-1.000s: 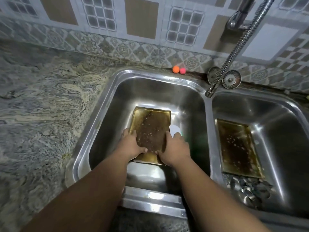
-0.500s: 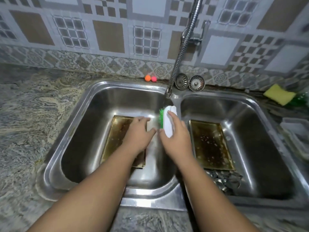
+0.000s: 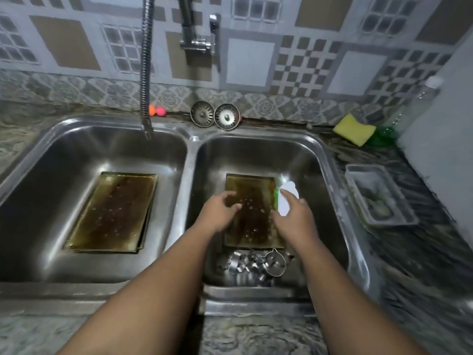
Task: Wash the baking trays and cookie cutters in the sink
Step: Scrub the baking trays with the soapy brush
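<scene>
Right hand (image 3: 294, 222) grips brush (image 3: 287, 202); tray (image 3: 253, 221) at its 9 o'clock, long axis 12-to-6. Left hand (image 3: 217, 213) over tray, fingers loose, empty.

R hand (image 3: 291, 213) grips white brush (image 3: 288, 198) by right edge of tray (image 3: 253, 216) in R basin (image 3: 330, 180); L hand (image 3: 220, 211) at its left edge, grip unclear. Cookie cutters (image 3: 253, 265) just near of it. 2nd tray (image 3: 112, 211) in L basin (image 3: 38, 190).

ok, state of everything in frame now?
left tray, flat in left basin, greasy, untouched
right tray, flat in right basin, greasy
cookie cutters, piled at right tray's near end
brush, gripped by right hand
left hand, relaxed over right tray, holding nothing
faucet hose, no water visible
strainers, propped against wall
sponge, on counter
</scene>
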